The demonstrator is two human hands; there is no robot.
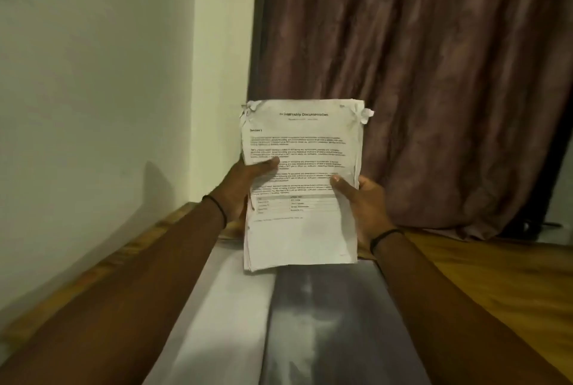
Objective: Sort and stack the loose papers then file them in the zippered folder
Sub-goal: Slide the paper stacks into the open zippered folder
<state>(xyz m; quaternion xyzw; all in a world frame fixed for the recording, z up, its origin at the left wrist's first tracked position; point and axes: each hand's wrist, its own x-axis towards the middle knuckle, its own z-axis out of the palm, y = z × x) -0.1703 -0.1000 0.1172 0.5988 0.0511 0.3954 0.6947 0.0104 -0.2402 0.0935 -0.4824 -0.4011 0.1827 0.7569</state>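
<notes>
A stack of printed white papers (302,149) stands upright in the air in front of me, its top sheet headed "Internship Documentation" and its upper corners crumpled. My left hand (245,186) grips the stack's left edge, thumb across the front. Along the right edge my right hand (362,198) holds it the same way, thumb on the page. Below the stack lies a flat folder-like thing with a dark grey glossy face (335,322) and a white part (223,316) to its left; no zipper shows.
A wooden table (483,285) runs under my arms. A pale wall (93,90) stands close on the left and a brown curtain (434,59) hangs behind the table. A dark cable (545,225) lies at the far right.
</notes>
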